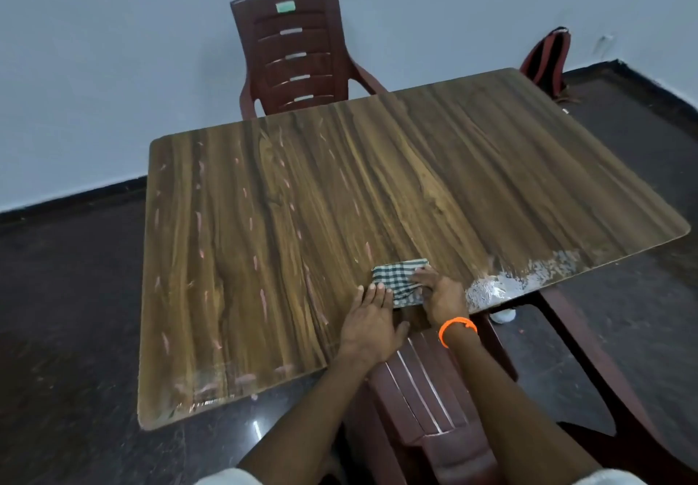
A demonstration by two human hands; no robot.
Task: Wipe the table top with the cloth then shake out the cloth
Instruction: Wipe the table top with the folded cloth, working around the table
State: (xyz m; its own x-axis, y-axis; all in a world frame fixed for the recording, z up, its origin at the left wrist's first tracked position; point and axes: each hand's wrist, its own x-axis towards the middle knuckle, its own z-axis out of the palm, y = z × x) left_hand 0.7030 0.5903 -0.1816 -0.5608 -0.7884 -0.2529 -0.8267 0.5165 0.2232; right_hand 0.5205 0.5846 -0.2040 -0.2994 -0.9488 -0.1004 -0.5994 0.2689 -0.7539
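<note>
So the folded green-and-white checked cloth (401,281) is sat at the near edge of the brown wood-grain table top (340,201), long axis along that edge; it's pressed under the right hand (440,292), fingers curled over it, while the left hand (372,320) is laid flat just beside

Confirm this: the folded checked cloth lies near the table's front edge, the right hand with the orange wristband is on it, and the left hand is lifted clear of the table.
Wrong about one thing: the head view shows the left hand resting flat on the table beside the checked cloth, not lifted. The right hand with the orange wristband is on the cloth.
</note>
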